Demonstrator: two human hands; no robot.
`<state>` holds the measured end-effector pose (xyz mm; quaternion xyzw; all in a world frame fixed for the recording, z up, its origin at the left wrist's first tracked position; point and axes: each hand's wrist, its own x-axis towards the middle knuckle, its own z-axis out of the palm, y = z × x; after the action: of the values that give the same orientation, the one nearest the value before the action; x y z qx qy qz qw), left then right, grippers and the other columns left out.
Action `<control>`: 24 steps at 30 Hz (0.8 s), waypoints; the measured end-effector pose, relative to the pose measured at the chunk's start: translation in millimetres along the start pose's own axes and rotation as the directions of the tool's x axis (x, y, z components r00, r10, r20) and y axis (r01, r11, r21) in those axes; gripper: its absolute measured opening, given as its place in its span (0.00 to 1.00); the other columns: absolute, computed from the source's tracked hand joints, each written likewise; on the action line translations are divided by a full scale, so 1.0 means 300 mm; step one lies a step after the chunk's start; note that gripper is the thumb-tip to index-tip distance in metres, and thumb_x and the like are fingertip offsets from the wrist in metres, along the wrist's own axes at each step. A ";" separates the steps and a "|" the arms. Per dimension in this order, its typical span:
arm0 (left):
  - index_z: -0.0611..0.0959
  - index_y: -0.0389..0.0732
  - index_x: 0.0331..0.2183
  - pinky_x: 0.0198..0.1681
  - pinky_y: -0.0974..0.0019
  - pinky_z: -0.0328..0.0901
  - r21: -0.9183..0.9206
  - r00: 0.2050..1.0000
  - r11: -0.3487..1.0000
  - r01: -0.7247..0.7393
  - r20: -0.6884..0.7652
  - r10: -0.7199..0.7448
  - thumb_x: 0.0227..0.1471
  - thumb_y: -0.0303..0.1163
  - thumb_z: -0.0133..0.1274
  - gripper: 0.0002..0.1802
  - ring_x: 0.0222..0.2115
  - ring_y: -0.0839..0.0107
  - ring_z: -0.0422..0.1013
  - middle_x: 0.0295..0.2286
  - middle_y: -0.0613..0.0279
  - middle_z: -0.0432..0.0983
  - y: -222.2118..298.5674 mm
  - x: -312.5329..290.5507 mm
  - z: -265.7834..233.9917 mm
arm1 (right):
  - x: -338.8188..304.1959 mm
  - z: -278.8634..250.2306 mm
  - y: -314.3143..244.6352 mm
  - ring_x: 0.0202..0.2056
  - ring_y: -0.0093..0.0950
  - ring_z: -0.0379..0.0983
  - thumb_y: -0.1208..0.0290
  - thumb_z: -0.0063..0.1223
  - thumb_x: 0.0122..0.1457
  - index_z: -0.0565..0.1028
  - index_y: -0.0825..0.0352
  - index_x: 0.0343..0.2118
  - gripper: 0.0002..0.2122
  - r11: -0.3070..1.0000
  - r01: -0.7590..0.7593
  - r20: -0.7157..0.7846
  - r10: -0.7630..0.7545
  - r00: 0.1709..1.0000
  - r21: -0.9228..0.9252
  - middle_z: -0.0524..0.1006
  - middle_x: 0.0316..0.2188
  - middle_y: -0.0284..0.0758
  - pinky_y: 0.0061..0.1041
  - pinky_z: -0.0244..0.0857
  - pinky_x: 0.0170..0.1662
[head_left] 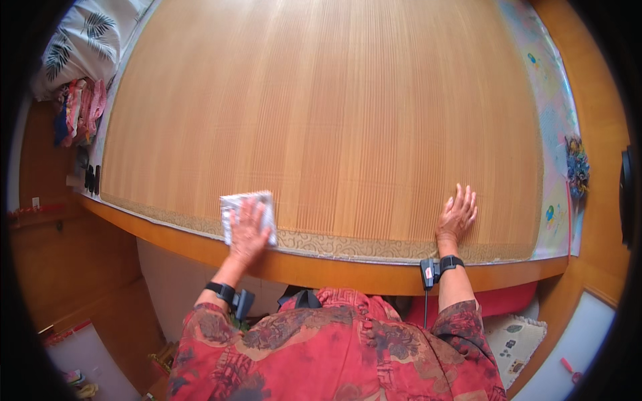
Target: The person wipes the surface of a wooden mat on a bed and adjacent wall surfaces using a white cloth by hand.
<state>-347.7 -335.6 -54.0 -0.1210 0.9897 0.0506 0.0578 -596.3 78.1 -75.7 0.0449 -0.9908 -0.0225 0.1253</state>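
Observation:
My left hand [249, 224], slightly blurred, lies flat with fingers stretched out on a folded whitish cloth [228, 202]. It presses the cloth against the front edge of a tan striped sleeping mat [348, 134]. My right hand [457, 212] rests palm down on the mat further right, fingers extended and holding nothing. A patterned brown border [354, 250] runs along the mat's near side. Black straps with small dark devices circle both wrists.
A wooden bed edge [321, 274] runs before me. Folded colourful fabrics [82, 110] and a white leaf-print pillow [87, 43] lie at the left. At the right are a multicoloured tufted bundle [577, 167] and a pale printed sheet [552, 134]. A small rug [518, 347] lies below.

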 end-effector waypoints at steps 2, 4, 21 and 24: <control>0.55 0.45 0.55 0.57 0.46 0.32 0.075 0.975 0.972 0.222 -0.039 -0.220 0.48 0.43 0.43 0.34 0.59 0.59 0.37 0.57 0.56 0.41 -0.104 0.021 0.017 | 0.000 0.014 0.000 0.58 0.31 0.48 0.65 0.41 0.54 0.61 0.54 0.52 0.20 1.000 0.004 0.015 -0.004 1.000 0.000 0.57 0.55 0.32 0.38 0.42 0.57; 0.53 0.44 0.56 0.57 0.46 0.30 -0.009 0.908 0.911 0.412 -0.071 -0.412 0.51 0.44 0.40 0.32 0.59 0.58 0.34 0.57 0.54 0.40 -0.149 0.066 0.007 | 0.000 0.004 -0.001 0.58 0.31 0.48 0.65 0.41 0.55 0.61 0.54 0.52 0.20 1.000 0.012 -0.006 -0.012 1.000 0.006 0.57 0.55 0.32 0.38 0.42 0.57; 0.61 0.46 0.53 0.57 0.45 0.28 -0.266 0.864 0.828 -0.494 -0.042 0.502 0.47 0.50 0.43 0.33 0.58 0.58 0.38 0.56 0.56 0.47 0.714 -0.038 0.008 | 0.003 0.049 0.009 0.56 0.33 0.50 0.62 0.39 0.55 0.61 0.52 0.52 0.19 0.998 0.060 -0.110 -0.057 0.992 0.025 0.58 0.53 0.32 0.42 0.44 0.55; 0.62 0.48 0.53 0.57 0.44 0.28 -0.312 0.782 0.727 -0.612 -0.101 0.615 0.47 0.50 0.42 0.32 0.58 0.58 0.39 0.56 0.58 0.47 0.885 -0.039 0.048 | 0.007 0.060 -0.001 0.56 0.33 0.50 0.61 0.39 0.56 0.61 0.52 0.51 0.19 0.998 0.064 -0.126 -0.060 0.990 0.029 0.58 0.53 0.33 0.42 0.44 0.55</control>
<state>-400.1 -74.9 -43.9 0.2049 0.9508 0.2313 0.0215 -602.7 78.1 -92.6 0.0791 -0.9794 -0.0072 0.1857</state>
